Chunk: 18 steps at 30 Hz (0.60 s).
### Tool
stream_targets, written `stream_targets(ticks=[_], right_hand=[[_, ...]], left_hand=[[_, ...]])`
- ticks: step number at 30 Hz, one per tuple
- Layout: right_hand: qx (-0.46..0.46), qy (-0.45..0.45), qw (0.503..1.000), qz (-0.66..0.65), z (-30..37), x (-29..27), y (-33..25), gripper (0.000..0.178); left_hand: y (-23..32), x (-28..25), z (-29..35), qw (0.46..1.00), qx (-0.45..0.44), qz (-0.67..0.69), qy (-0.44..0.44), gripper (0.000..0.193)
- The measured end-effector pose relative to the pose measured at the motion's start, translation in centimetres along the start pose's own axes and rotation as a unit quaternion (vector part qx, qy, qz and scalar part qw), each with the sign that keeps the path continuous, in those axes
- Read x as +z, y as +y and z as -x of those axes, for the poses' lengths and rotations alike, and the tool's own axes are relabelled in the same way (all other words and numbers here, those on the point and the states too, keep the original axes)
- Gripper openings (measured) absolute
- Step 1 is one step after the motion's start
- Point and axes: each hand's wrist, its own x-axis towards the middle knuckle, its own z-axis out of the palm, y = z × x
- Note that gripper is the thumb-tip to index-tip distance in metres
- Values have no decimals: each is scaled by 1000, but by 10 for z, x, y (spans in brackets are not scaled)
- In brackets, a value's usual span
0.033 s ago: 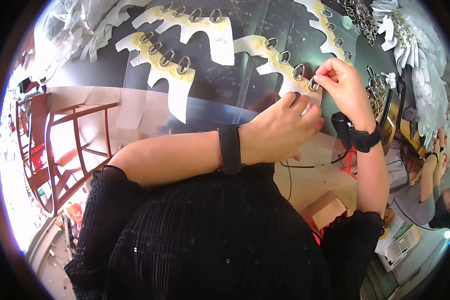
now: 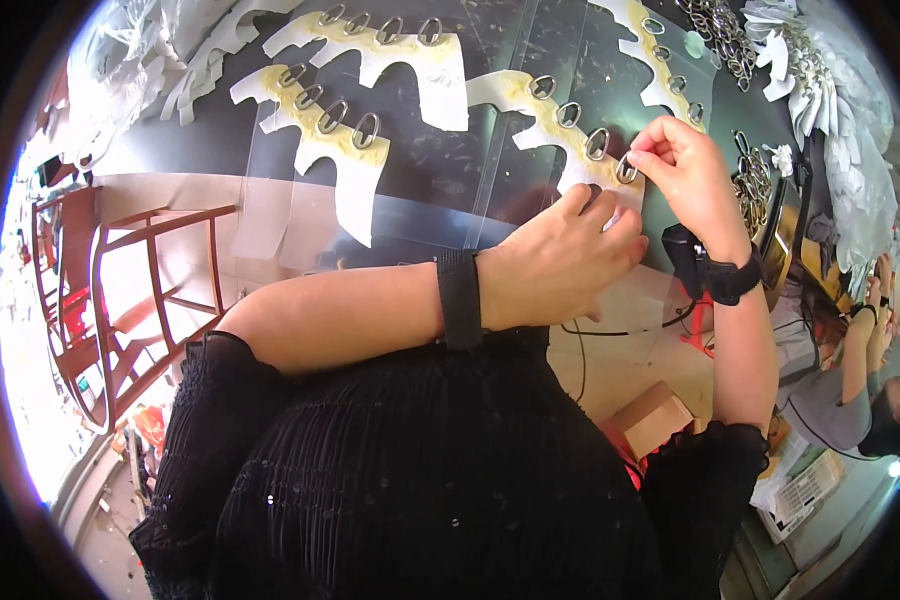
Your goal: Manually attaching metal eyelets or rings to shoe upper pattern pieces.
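My right hand [image 2: 688, 175] pinches an oval metal ring [image 2: 625, 168] between thumb and forefinger, at the near right end of a white scalloped strip [image 2: 515, 97]. Several similar rings stand in a row along the yellowish, glue-like edge of that strip. My left hand [image 2: 565, 255] is curled just below the strip's end. Between its fingers shows a bit of something dark and something pale; what it holds is mostly hidden.
More scalloped strips with rings lie at left [image 2: 345, 165], far middle [image 2: 435, 75] and far right [image 2: 660, 65] on the dark table [image 2: 410, 180]. Piles of metal rings [image 2: 750, 190] sit at right. Beyond are plastic bags [image 2: 860, 170], a wooden chair [image 2: 155, 235] and another person [image 2: 840, 400].
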Motion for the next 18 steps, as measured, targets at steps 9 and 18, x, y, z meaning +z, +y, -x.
stream_targets(ticks=[9, 18], right_hand=[[11, 0, 999, 37, 0, 1, 0, 8], [-13, 40, 998, 42, 1, 6, 5, 9]], left_hand=[[-1, 2, 1, 1000, 10, -3, 16, 74], [-1, 2, -1, 999, 10, 34, 14, 72]])
